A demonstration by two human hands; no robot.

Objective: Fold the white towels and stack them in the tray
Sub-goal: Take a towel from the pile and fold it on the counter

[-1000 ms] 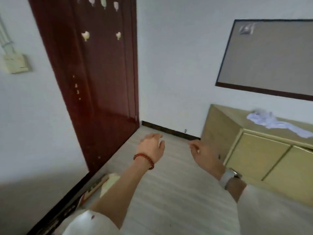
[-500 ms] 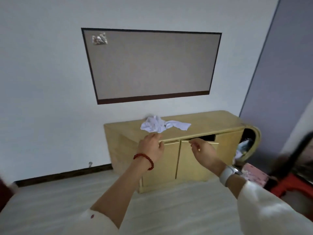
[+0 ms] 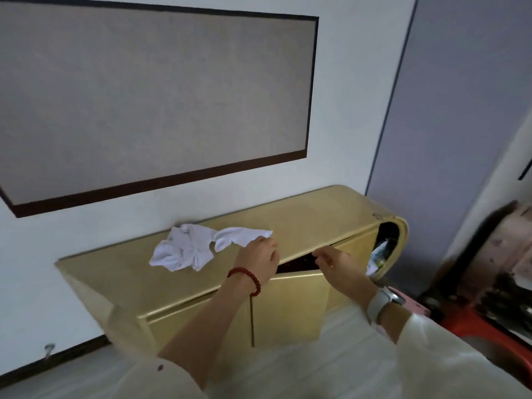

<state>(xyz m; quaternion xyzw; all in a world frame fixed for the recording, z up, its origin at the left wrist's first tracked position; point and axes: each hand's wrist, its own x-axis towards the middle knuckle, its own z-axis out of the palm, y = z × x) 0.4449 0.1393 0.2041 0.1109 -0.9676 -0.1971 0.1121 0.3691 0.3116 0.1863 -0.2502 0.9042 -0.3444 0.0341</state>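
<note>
Towels (image 3: 190, 249) lie crumpled on the cabinet (image 3: 316, 223) top, their long tail stretching rightward to the left hand (image 3: 257, 262), whose loosely curled fingers hold nothing, while the right hand (image 3: 338, 264), likewise empty, hangs farther right.

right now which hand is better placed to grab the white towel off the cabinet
Left. The left hand is beside the tip of the white towel on the cabinet top, though actual contact is unclear. The right hand is farther right, over the cabinet's open door gap.
</note>
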